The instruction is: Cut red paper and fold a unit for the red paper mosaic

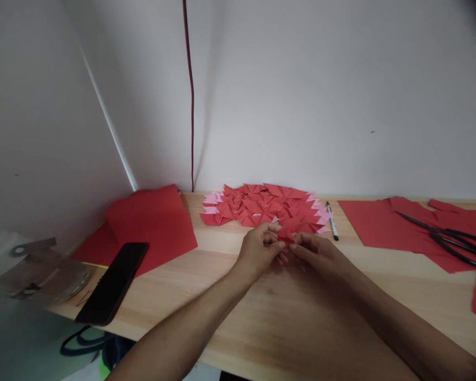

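Note:
Between my two hands is a small red folded paper piece [286, 236], raised a little over the wooden table. My left hand [261, 246] pinches its left side between thumb and fingers. On the right side, the thumb and fingers of my right hand [319, 253] are closed on the same piece. The fingers hide part of it, so its exact folded shape cannot be made out. Just beyond my hands lies a spread of several red and pink folded paper pieces [257, 205] with pointed ends, overlapping in rows near the wall.
A marker [332, 221] lies right of the folded pieces. Further right, black scissors [444, 233] rest on red paper sheets [375, 222]. At left are more red paper [154, 222], a black phone [113, 283] and a clear plastic container [43, 278]. A cable [190, 95] hangs down the wall.

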Demonstrator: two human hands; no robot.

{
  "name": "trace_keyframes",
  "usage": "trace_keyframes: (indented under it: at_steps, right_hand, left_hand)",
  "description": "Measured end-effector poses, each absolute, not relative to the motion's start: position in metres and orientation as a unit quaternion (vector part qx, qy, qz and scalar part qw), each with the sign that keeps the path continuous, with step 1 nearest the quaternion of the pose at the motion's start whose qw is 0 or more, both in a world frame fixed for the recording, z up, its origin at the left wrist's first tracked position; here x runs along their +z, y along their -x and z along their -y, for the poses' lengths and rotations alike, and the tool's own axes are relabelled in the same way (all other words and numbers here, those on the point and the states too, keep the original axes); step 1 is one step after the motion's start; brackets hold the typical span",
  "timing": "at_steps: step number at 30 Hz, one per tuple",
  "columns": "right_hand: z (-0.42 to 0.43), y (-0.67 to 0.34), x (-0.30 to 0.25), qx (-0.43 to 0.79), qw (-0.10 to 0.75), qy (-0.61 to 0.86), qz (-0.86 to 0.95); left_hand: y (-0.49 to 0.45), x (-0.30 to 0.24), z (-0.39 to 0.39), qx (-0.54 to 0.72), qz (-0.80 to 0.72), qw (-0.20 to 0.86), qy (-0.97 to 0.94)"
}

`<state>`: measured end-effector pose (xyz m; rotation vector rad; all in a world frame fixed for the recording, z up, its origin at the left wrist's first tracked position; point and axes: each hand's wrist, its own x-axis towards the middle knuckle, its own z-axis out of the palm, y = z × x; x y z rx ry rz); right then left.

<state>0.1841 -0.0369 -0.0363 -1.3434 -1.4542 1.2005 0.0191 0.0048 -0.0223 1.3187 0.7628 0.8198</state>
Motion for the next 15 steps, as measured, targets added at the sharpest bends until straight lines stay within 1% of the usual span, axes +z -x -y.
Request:
trace_keyframes:
  at_steps: [5,15]
  right_hand:
    - [0.037,-0.185,-0.035,0.512,0.401,0.524,0.55]
    - [0.04,-0.186,-0.032,0.564,0.438,0.503,0.488]
  left_hand:
    - [-0.018,-0.019,-0.004,0.385,-0.364,0.583,-0.616]
    - [-0.016,-0.007,0.0,0.368,-0.349,0.544,-0.668]
